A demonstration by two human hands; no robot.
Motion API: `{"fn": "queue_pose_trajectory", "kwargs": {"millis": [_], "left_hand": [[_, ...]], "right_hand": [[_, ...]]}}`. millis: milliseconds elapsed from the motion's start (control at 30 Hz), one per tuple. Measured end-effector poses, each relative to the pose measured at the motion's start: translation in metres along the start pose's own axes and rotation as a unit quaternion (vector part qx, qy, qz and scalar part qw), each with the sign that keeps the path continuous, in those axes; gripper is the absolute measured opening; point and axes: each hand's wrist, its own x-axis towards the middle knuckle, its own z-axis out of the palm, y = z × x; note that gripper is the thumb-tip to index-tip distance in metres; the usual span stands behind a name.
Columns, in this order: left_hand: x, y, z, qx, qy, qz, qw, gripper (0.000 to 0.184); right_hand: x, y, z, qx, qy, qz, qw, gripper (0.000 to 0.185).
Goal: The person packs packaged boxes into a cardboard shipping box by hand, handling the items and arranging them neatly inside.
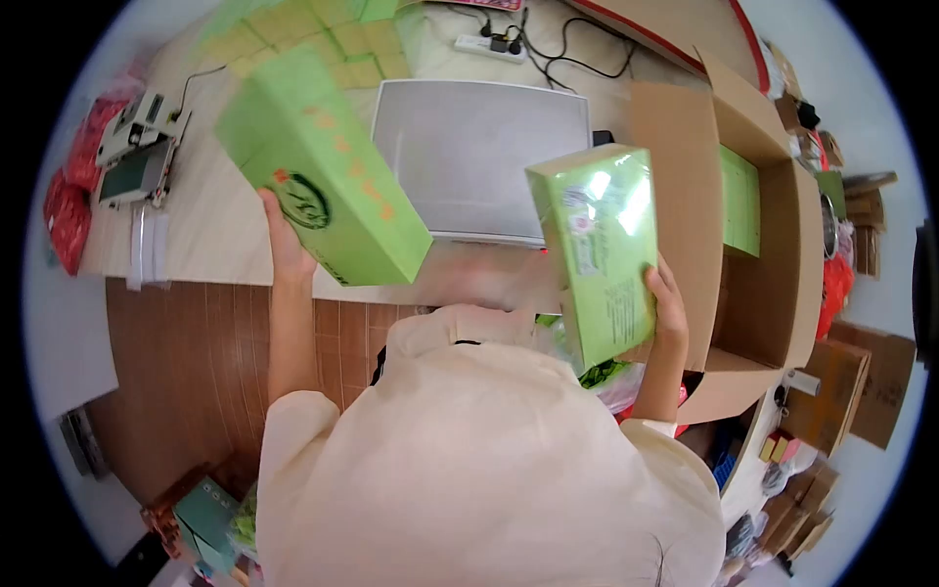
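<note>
My left hand (pixel 285 242) is closed on the lower left side of a long green box (pixel 328 176) printed with orange and dark characters, held tilted above the table. In my right hand (pixel 667 298) is another green box (pixel 606 245), whose surface shines like clear film and carries small print and a label. My fingers grip its right edge. Between the two boxes, a grey flat panel with a white frame (pixel 479 157) lies on the table. An open cardboard carton (pixel 675 210) stands just right of my right hand, with a green box (pixel 740 201) inside it.
Stacked green boxes (pixel 342 44) sit at the back of the table (pixel 220 210). A white power strip (pixel 491 47) with black cables lies behind the panel. At the left is a small white device (pixel 137 152) beside red bags (pixel 73 196). More cartons (pixel 831 386) stand at the right.
</note>
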Motion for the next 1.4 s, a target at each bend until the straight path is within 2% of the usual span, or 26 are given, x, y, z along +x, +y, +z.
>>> {"fn": "queue_pose_trajectory", "kwargs": {"millis": [67, 133, 167, 233, 333, 433, 467, 567, 633, 700, 767, 800, 833, 867, 900, 933, 967, 1033, 1067, 1100, 1133, 1167, 1233, 1267, 1333, 1400], "left_hand": [[-0.019, 0.005, 0.007, -0.110, 0.116, 0.031, 0.987, 0.068], [-0.030, 0.003, -0.001, -0.129, 0.154, 0.050, 0.978, 0.068], [-0.035, 0.003, -0.007, -0.145, 0.179, 0.064, 0.971, 0.067], [-0.047, 0.001, -0.016, -0.140, 0.198, 0.086, 0.966, 0.066], [-0.063, -0.002, -0.025, -0.155, 0.238, 0.088, 0.955, 0.068], [-0.076, -0.012, -0.055, -0.163, 0.237, 0.110, 0.951, 0.068], [-0.077, -0.023, -0.081, -0.253, 0.090, 0.110, 0.957, 0.059], [-0.077, -0.032, -0.091, -0.392, 0.043, 0.079, 0.916, 0.043], [-0.081, -0.035, -0.087, -0.373, 0.137, 0.056, 0.916, 0.043], [-0.083, -0.057, -0.120, -0.372, 0.159, 0.070, 0.912, 0.045], [-0.089, -0.066, -0.127, -0.378, 0.149, 0.087, 0.910, 0.047], [-0.100, -0.058, -0.109, -0.274, 0.172, 0.120, 0.938, 0.047], [-0.108, -0.049, -0.091, -0.168, 0.190, 0.150, 0.955, 0.049], [-0.110, -0.038, -0.074, -0.170, 0.188, 0.144, 0.956, 0.049], [-0.111, -0.026, -0.058, -0.187, 0.268, 0.113, 0.938, 0.056], [-0.115, -0.022, -0.049, -0.200, 0.346, 0.081, 0.913, 0.065], [-0.126, -0.030, -0.065, -0.201, 0.345, 0.074, 0.914, 0.065], [-0.152, -0.047, -0.115, 0.029, 0.309, 0.002, 0.950, 0.071], [-0.156, -0.039, -0.096, 0.172, 0.299, -0.035, 0.938, 0.074], [-0.154, -0.028, -0.075, 0.311, 0.279, -0.069, 0.906, 0.077], [-0.148, -0.028, -0.068, 0.432, 0.162, 0.007, 0.887, 0.084], [-0.146, -0.029, -0.047, 0.490, 0.127, -0.007, 0.863, 0.090], [-0.149, -0.037, -0.029, 0.646, -0.002, -0.077, 0.759, 0.081], [-0.146, -0.046, -0.023, 0.645, -0.002, -0.080, 0.760, 0.081], [-0.143, -0.071, -0.014, 0.691, -0.101, -0.017, 0.715, 0.081], [-0.135, -0.089, -0.005, 0.684, -0.124, 0.002, 0.719, 0.080]], "right_hand": [[0.029, -0.003, 0.016, -0.081, -0.046, 0.011, 0.996, 0.067], [0.059, -0.004, 0.034, -0.214, -0.135, -0.012, 0.967, 0.064], [0.073, -0.006, 0.043, -0.218, -0.148, -0.009, 0.965, 0.064], [0.099, -0.012, 0.059, -0.381, -0.199, -0.028, 0.903, 0.062], [0.138, -0.014, 0.076, -0.398, -0.254, 0.030, 0.881, 0.063], [0.175, -0.009, 0.088, -0.383, -0.305, 0.091, 0.867, 0.065], [0.184, -0.008, 0.093, -0.378, -0.317, 0.099, 0.864, 0.064], [0.204, -0.005, 0.105, -0.387, -0.333, 0.112, 0.852, 0.061], [0.213, 0.000, 0.110, -0.503, -0.315, 0.071, 0.802, 0.058], [0.207, 0.011, 0.116, -0.493, -0.303, 0.040, 0.814, 0.063], [0.193, 0.019, 0.126, -0.645, -0.247, -0.175, 0.702, 0.080], [0.183, 0.031, 0.128, -0.644, -0.222, -0.234, 0.693, 0.093], [0.172, 0.035, 0.133, -0.646, -0.220, -0.230, 0.694, 0.093], [0.161, 0.037, 0.138, -0.663, -0.212, -0.270, 0.666, 0.096], [0.155, 0.039, 0.141, -0.678, -0.203, -0.308, 0.636, 0.099], [0.155, 0.041, 0.142, -0.681, -0.200, -0.302, 0.636, 0.099], [0.155, 0.042, 0.143, -0.682, -0.196, -0.304, 0.636, 0.099], [0.156, 0.045, 0.145, -0.684, -0.190, -0.299, 0.637, 0.099], [0.158, 0.046, 0.149, -0.677, -0.189, -0.319, 0.635, 0.096], [0.161, 0.045, 0.151, -0.671, -0.188, -0.339, 0.632, 0.093], [0.168, 0.045, 0.153, -0.675, -0.186, -0.334, 0.631, 0.093], [0.178, 0.043, 0.156, -0.665, -0.186, -0.354, 0.630, 0.089], [0.200, 0.040, 0.162, -0.656, -0.188, -0.371, 0.629, 0.086], [0.212, 0.038, 0.166, -0.662, -0.185, -0.379, 0.620, 0.085], [0.238, 0.037, 0.175, -0.667, -0.176, -0.399, 0.604, 0.083], [0.259, 0.034, 0.184, -0.667, -0.173, -0.408, 0.598, 0.082]]}}
